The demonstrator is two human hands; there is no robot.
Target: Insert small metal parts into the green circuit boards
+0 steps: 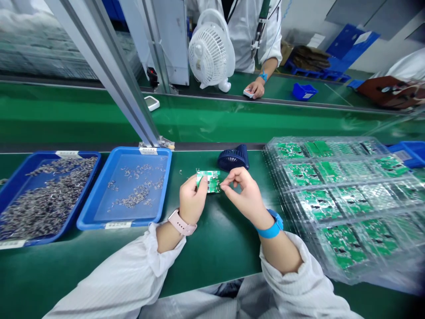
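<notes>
A small green circuit board [214, 180] is gripped at its left side by my left hand [192, 199], thumb on top. At the board's right edge, the thumb and index finger of my right hand [244, 192] are pinched together. Whatever lies between those fingertips is too small to make out. To the left stands a blue tray [99, 212] with a scattering of small metal parts [137, 195]. A second blue tray [63, 155] farther left is heaped with small leaded components [46, 199].
Clear plastic trays [292, 212] of green boards are stacked on the right. A dark blue small fan [232, 158] lies behind my hands. A metal post [113, 71] rises at the back left. Across the green belt [212, 119] a co-worker's hand [257, 88] rests near a white fan [212, 51].
</notes>
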